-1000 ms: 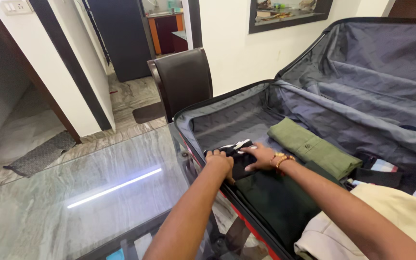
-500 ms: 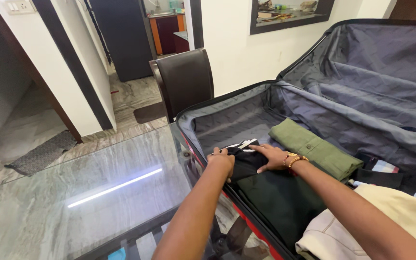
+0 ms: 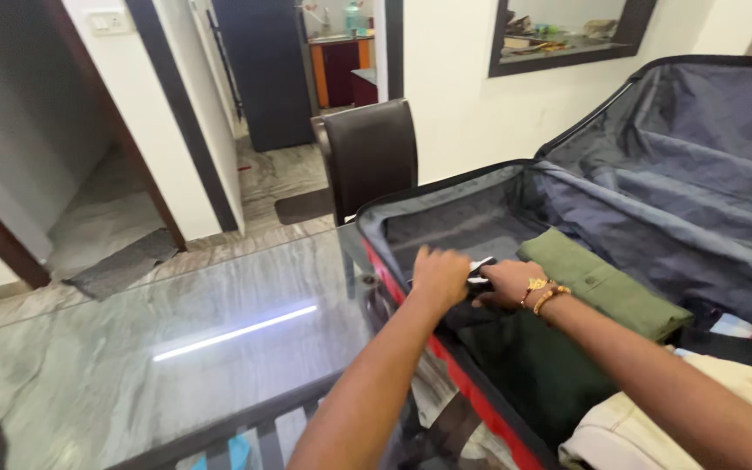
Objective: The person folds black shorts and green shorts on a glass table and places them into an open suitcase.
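An open suitcase with grey lining lies on a glass table. My left hand and my right hand, with gold and bead bracelets at the wrist, both rest on a small folded black garment with white stripes near the suitcase's front left corner. Most of that garment is hidden under my hands. A folded dark green garment lies just below it and a folded olive green one to its right.
A cream garment lies at the suitcase's near right end. The raised lid stands behind. A dark chair sits at the table's far edge, with a doorway and a floor mat beyond.
Both hands have slid a little farther into the suitcase's corner over the black striped garment, covering more of it. The camera has shifted left and down.
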